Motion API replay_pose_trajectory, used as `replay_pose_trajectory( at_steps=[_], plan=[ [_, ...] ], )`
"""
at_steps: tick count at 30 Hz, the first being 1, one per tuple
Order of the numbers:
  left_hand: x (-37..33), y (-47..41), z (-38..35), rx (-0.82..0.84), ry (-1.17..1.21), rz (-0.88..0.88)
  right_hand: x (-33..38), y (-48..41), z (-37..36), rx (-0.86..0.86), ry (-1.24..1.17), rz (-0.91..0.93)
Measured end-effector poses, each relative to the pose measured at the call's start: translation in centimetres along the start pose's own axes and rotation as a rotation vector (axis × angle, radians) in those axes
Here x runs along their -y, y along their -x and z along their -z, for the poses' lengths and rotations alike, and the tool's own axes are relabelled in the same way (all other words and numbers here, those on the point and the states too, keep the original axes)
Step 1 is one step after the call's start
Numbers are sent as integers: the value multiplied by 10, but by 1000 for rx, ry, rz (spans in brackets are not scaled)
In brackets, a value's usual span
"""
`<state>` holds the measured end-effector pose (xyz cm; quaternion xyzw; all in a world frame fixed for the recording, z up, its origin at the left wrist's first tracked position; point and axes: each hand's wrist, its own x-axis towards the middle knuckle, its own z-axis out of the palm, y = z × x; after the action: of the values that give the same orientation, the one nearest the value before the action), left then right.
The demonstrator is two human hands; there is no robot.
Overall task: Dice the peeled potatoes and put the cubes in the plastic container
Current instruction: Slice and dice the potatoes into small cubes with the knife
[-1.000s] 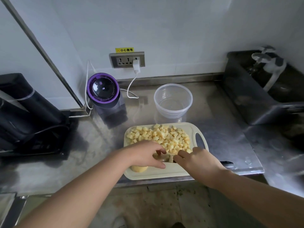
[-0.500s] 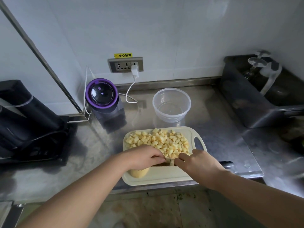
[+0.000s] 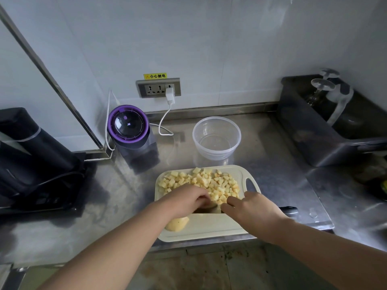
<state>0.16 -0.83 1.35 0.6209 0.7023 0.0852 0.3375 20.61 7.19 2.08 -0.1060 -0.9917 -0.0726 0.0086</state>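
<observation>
We see only the person's two arms. The left hand [image 3: 188, 198] and the right hand [image 3: 254, 208] are bare, and so are both wrists. The left forearm [image 3: 125, 243] and the right forearm [image 3: 314, 248] are bare too, right to where the picture cuts them off. Both look smooth and rounded, widening from the wrist. The nails are too small for us to make out.
</observation>
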Motion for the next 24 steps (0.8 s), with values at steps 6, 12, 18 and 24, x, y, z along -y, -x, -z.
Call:
replay_pose_trajectory(
  at_steps=[6, 12, 18, 24],
  plan=[
    [-2, 1, 5, 71, 42, -2, 4, -1, 17, 111, 20, 40],
    [-12, -3, 10, 63, -213, -86, 2, -1, 15, 138, 6, 59],
    [-3, -12, 17, 81, -268, -79, 2, -8, 24, 161, -6, 13],
    [27, -8, 42, -193, -122, 75, -24, 3, 12, 104, 60, -67]
  ],
)
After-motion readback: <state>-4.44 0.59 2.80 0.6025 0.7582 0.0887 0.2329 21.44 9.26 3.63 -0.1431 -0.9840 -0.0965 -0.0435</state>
